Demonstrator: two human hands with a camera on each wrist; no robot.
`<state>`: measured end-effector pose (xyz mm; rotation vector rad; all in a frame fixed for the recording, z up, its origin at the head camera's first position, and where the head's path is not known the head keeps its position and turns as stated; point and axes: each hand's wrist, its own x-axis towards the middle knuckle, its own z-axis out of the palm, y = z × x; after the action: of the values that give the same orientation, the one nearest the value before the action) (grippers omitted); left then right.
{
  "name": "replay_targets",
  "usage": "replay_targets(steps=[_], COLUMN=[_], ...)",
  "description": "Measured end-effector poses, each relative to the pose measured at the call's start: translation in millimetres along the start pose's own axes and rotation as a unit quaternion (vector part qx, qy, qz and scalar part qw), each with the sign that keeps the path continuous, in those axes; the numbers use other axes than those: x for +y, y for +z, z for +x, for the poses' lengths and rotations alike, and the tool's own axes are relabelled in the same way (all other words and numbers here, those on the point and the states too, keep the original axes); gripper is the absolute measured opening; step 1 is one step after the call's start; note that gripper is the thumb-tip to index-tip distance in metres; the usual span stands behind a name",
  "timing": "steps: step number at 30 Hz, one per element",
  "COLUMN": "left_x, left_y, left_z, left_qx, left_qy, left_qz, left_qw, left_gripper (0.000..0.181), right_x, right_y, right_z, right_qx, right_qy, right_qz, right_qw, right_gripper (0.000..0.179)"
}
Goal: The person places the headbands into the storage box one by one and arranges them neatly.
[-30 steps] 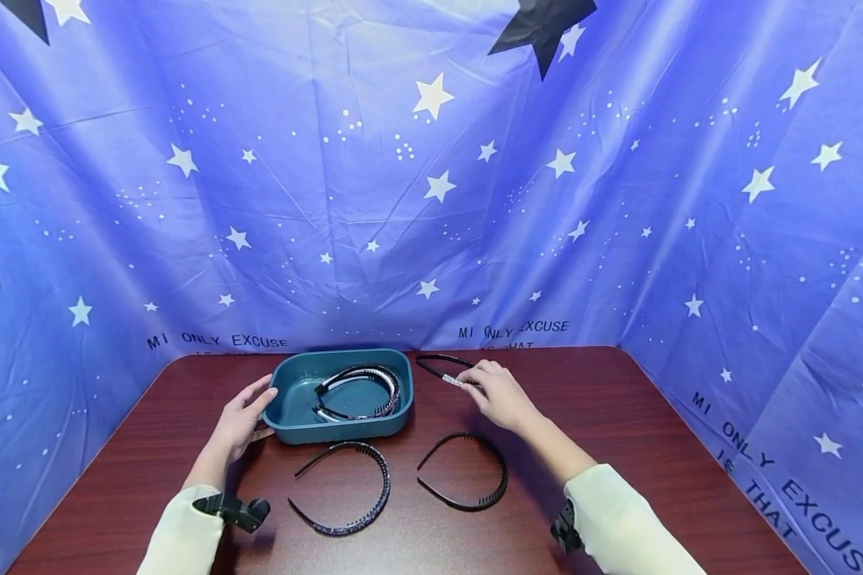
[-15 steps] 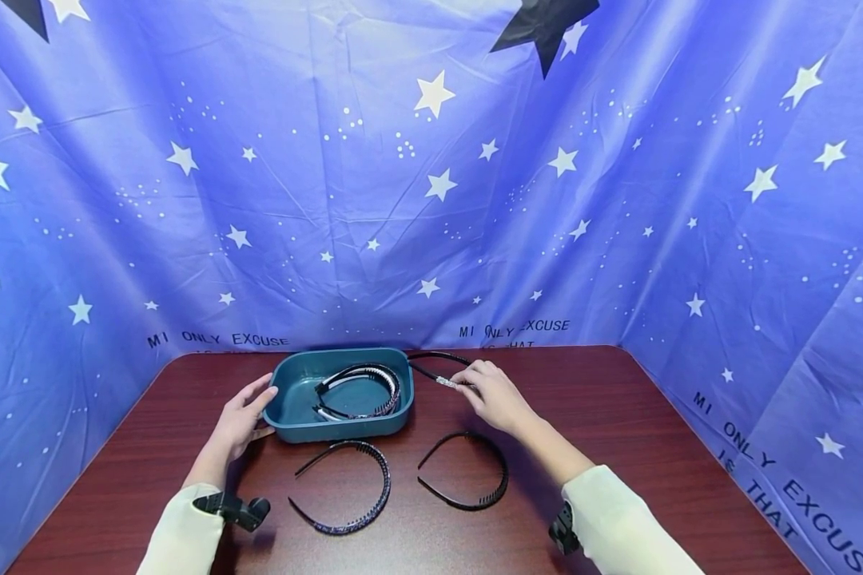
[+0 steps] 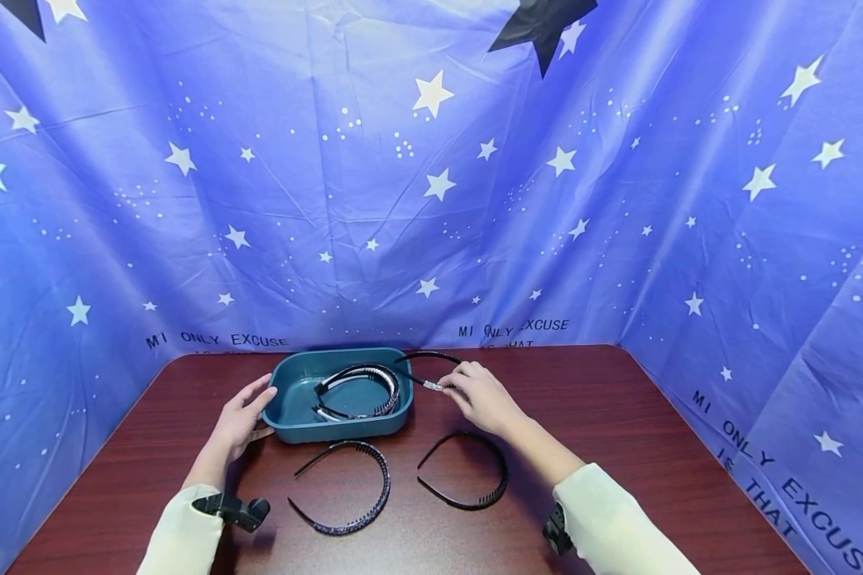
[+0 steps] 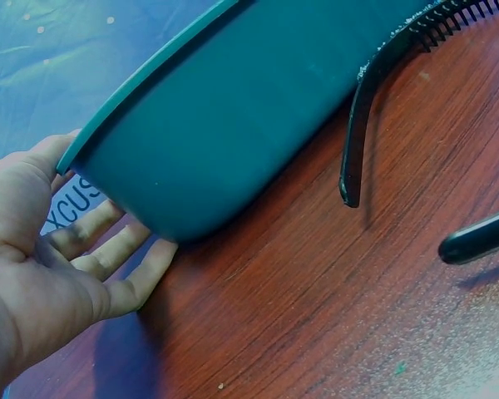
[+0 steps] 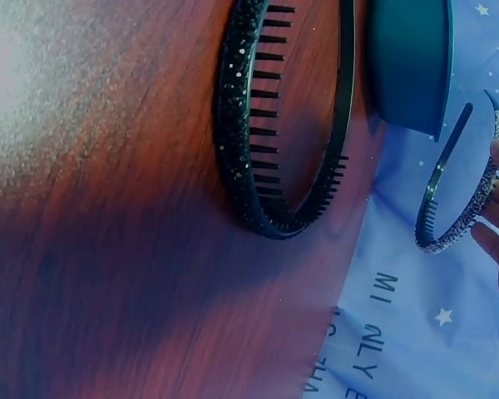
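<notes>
Right of the box (image 3: 316,431), the right hand (image 3: 480,395) covers part of the held band (image 3: 431,386) in the head view, and the right wrist view's edge cuts that hand off. Within the box, the inner bands (image 3: 394,390) overlap too closely to count. The box runs out of both wrist views at the top; its wall hides its inside in the left one. Behind the box to the right, the bench (image 3: 582,391) hides part of the cloth's lower lettering (image 3: 507,346).
</notes>
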<state>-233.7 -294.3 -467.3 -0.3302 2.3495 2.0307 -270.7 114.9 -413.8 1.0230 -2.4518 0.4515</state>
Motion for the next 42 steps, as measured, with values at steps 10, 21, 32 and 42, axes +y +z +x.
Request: replay_targets(steps=[10, 21, 32, 42], left_x=[0.3, 0.4, 2.2, -0.8], left_y=[0.8, 1.4, 1.6, 0.3], left_z=[-0.4, -1.4, -1.8, 0.6], left_qx=[-0.002, -0.002, -0.001, 0.000], left_qy=[-0.001, 0.000, -0.002, -0.003], left_qz=[-0.002, -0.003, -0.005, -0.007], left_qw=[1.0000, 1.0000, 1.0000, 1.0000], left_gripper=[0.069, 0.065, 0.067, 0.069], right_x=[-11, -25, -37, -46], right_y=[2, 3, 4, 9], right_z=[8.2, 19.1, 30.7, 36.6], right_qx=[-0.001, -0.004, 0.000, 0.014], right_qy=[-0.015, -0.050, -0.092, -0.118], right_qz=[-0.001, -0.006, -0.010, -0.013], right_qw=[0.9999, 0.9987, 0.9957, 0.9929], right_gripper=[0.011, 0.010, 0.010, 0.011])
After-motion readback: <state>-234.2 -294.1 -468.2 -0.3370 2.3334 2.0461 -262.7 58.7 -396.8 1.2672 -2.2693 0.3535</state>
